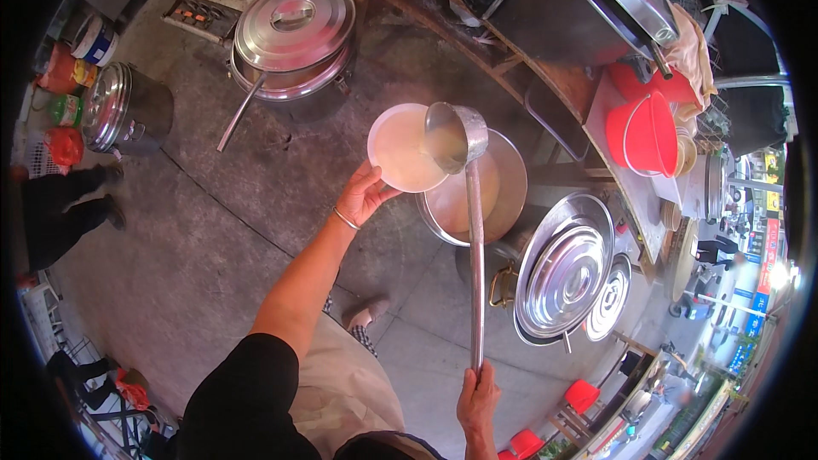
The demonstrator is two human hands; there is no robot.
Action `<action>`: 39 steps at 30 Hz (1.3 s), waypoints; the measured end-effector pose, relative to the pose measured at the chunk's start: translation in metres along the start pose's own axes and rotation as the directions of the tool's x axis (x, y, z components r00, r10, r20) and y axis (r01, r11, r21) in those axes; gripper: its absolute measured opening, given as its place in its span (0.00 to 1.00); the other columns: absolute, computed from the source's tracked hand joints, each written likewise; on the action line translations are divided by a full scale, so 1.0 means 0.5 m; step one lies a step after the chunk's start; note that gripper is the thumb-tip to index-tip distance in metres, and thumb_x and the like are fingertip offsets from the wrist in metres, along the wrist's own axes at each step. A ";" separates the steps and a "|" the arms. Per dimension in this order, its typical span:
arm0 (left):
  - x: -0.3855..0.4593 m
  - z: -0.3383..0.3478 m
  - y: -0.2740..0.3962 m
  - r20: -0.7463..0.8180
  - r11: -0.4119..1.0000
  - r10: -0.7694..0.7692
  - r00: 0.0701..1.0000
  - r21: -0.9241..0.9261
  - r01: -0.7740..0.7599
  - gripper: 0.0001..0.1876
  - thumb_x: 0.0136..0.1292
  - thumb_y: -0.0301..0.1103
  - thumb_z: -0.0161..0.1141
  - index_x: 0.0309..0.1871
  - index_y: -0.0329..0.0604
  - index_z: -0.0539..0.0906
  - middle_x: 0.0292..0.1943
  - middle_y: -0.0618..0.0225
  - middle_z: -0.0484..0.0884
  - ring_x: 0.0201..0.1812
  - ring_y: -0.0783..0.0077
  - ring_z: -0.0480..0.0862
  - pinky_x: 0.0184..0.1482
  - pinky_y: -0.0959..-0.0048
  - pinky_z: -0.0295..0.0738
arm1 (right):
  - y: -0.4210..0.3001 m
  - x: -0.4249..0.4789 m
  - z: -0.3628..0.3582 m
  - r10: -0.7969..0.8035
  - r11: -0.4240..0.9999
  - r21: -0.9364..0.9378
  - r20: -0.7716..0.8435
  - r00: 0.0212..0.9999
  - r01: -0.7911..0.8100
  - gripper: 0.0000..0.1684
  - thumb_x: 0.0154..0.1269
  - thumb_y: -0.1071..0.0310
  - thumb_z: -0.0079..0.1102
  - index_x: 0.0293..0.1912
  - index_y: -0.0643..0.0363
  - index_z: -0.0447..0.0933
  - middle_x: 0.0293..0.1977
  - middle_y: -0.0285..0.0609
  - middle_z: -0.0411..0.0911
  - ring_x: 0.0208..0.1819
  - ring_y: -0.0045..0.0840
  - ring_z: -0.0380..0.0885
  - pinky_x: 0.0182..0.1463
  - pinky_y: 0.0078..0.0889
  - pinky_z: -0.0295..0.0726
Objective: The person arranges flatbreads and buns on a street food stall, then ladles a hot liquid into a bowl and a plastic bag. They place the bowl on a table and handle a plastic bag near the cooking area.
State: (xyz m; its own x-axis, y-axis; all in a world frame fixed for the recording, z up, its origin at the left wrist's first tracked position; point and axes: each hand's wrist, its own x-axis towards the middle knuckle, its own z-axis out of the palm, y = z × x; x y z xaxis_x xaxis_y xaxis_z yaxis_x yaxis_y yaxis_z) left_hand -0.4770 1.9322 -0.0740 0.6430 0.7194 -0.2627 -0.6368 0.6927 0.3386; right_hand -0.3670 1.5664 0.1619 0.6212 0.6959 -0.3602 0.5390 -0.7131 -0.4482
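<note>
My left hand (363,197) holds a white bowl (402,150) by its near edge; the bowl is filled with pale, cloudy liquid. In my right hand (478,399) is the lower end of a long metal handle. The round cup of this metal ladle (455,137) overlaps the bowl's right side in the view and is tilted towards it, with some liquid inside. Whether cup and bowl touch, I cannot tell. Below them stands an uncovered large metal pot (521,201) with similar pale liquid in it.
A lidded pot (294,25) with a handle sticking out stands at the upper left. Metal lids (569,281) rest on a pot at the right. A red bucket (642,134) sits on the side table. Another lidded pot (144,112) and a person's legs (67,211) are at the far left.
</note>
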 end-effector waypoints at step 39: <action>-0.021 0.052 0.051 -0.050 0.997 -0.031 0.998 0.064 0.034 0.26 0.68 0.34 0.58 0.67 0.39 0.66 0.60 0.57 0.75 0.59 0.62 0.79 0.55 0.60 0.83 | 0.276 0.313 0.361 0.203 0.440 0.789 0.379 0.903 -0.430 0.20 0.73 0.52 0.51 0.45 0.61 0.71 0.16 0.30 0.62 0.12 0.14 0.60 0.14 0.19 0.59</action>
State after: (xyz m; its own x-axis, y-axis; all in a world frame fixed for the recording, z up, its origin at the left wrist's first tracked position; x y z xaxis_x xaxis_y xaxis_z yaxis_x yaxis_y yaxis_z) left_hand -0.4890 1.9408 -0.0391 0.6407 0.6990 -0.3177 -0.5859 0.7125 0.3861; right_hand -0.2979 1.5922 -0.1043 0.4545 0.5158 -0.7262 -0.4786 -0.5462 -0.6875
